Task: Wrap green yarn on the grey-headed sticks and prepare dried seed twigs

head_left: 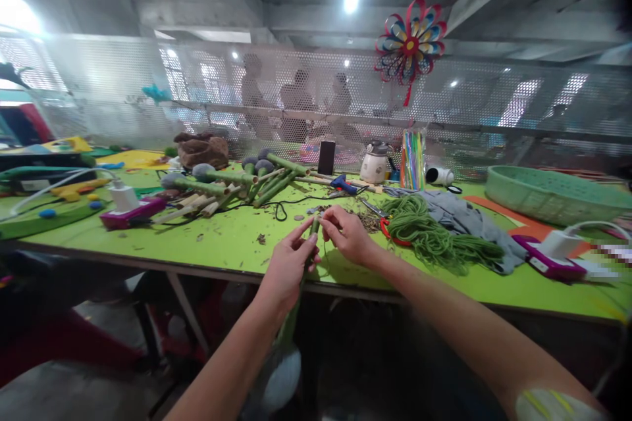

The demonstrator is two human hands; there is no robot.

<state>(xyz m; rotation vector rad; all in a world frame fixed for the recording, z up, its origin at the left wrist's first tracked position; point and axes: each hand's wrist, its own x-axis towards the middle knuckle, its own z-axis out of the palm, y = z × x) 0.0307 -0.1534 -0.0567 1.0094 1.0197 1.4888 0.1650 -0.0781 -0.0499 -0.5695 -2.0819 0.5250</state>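
Observation:
My left hand [289, 263] is wrapped round a thin green stick [313, 229] that runs down below the table edge. Its upper tip sits between both hands. My right hand [348, 231] pinches that tip, fingers pressed together on it. Both hands hover over the front edge of the lime-green table [227, 240]. A heap of green yarn [434, 237] lies just right of my right hand, partly on a grey cloth [464, 217]. Red-handled scissors [388, 227] peek out beside the yarn.
A bundle of green-wrapped sticks [237, 187] lies at the back left, with a blue glue gun [344, 184], a phone [326, 158] and a kettle [374, 163] behind. Purple power strips [131, 210] [550, 260] sit at both sides. A green basket [548, 194] stands far right. People sit behind the mesh.

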